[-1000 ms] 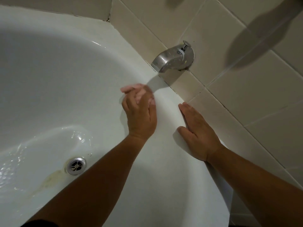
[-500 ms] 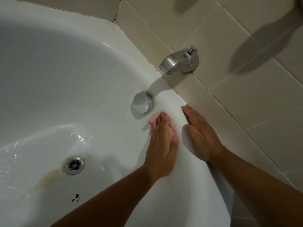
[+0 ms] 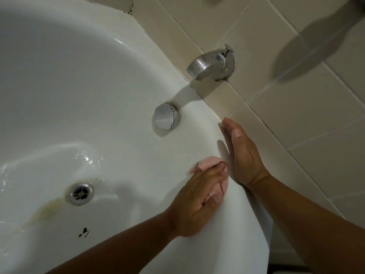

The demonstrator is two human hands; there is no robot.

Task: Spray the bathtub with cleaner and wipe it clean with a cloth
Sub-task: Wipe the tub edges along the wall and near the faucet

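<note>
**Left hand on the cloth, high on the tub wall**

My left hand point(image 3: 199, 200) has the pink cloth point(image 3: 206, 165) pressed to the sloping inner wall of the bathtub point(image 3: 79, 76), just under the rim. Fingers nearly straight, thumb pinning the wad. It's bunched and rounded, its length following my fingers, up and right toward the rim. Forearm in from lower left. Just beside it, my right hand point(image 3: 244, 155) lies flat on the rim, loose, holding nothing, fingers together, pointing along the tiled wall point(image 3: 296, 125). Further out: overflow knob point(image 3: 166, 118), spout point(image 3: 212, 65) above it, drain point(image 3: 80, 192) down left
</note>
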